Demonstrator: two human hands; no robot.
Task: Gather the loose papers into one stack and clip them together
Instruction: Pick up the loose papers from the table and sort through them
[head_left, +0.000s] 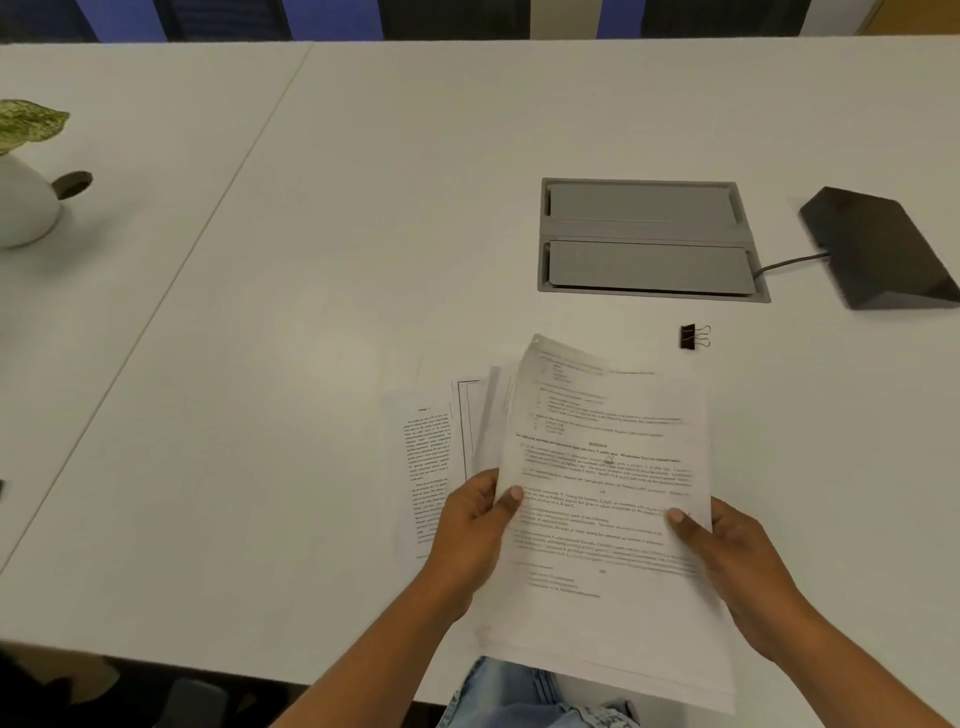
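Observation:
Several printed white sheets form a rough stack (602, 467) near the table's front edge, held tilted by both hands. My left hand (470, 535) grips the stack's left edge, thumb on top. My right hand (737, 561) grips the right edge, thumb on the top sheet. A few more papers (431, 457) fan out to the left behind the top sheet; whether my left hand also holds them I cannot tell. A black binder clip (693, 336) with silver handles lies on the table just beyond the stack's upper right corner, touched by neither hand.
A grey cable hatch (649, 239) is set into the white table (337, 260) beyond the papers. A black wedge-shaped device (878, 249) with a cable sits far right. A white pot with a plant (26, 182) stands at the far left.

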